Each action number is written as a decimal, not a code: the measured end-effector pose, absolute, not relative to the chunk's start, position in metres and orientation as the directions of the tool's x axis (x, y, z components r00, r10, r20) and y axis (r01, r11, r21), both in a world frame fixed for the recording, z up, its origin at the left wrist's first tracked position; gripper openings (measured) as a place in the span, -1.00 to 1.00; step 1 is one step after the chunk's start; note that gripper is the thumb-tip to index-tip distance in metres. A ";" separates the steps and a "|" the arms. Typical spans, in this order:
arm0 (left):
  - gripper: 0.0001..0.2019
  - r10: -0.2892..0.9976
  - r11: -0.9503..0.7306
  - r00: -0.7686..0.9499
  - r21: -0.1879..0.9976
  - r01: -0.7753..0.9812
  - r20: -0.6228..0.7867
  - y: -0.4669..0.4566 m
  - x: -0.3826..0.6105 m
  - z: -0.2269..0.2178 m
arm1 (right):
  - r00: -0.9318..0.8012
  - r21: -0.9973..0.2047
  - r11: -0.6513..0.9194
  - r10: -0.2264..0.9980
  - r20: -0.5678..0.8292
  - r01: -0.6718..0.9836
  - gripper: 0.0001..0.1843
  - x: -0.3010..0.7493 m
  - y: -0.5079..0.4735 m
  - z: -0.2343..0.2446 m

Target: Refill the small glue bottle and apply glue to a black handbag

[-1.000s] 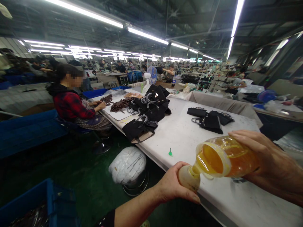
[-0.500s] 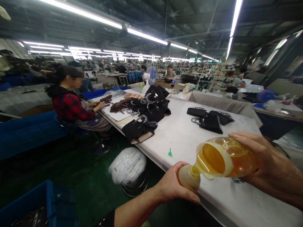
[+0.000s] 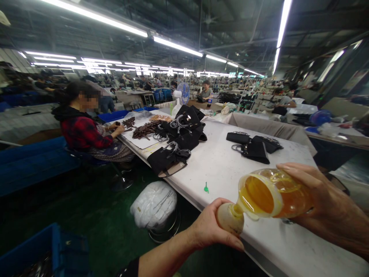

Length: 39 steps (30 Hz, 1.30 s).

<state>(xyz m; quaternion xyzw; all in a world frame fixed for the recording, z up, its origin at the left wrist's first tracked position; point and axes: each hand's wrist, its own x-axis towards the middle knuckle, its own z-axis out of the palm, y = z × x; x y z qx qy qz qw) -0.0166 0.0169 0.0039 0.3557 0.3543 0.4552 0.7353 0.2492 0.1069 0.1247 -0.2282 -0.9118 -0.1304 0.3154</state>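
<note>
Far left, btm corner: blue crate on the green floor. Next, a co-worker in a red plaid top sits at the long white table, hand by brown strips spread on white sheets. Then a heap of black bags w/ looped handles, a white fan behind it. Under the table edge is a stool wrapped in white plastic. A small green cap lies on the tabletop. L hand, just off the table's near edge, is curled round a small bottle: cream-coloured, rounded, thumb across the front, fingers hidden behind it. Above and right of it, over the table's near edge, the jar is tipped on its side, mouth to the left. It's clear plastic w/ a pale yellow rim, part full of amber liquid, which runs in a thick yellow stream from the lip to the small bottle's top. R hand clasps the jar's base end, fingers wrapped over the top. Farther back on the table are two more black bags. Any print on jar or bottle is too blurred to read.
</note>
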 end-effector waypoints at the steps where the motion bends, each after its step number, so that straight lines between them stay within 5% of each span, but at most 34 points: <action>1: 0.02 0.920 0.335 0.337 0.847 -0.413 -0.200 0.017 -0.016 0.004 | -0.697 0.095 0.862 0.332 0.635 0.497 -0.18 0.249 0.107 0.125; 39: -0.03 0.925 0.323 0.330 0.850 -0.416 -0.190 0.015 -0.016 0.007 | -0.683 0.021 0.878 0.358 0.636 0.479 -0.17 0.251 0.104 0.120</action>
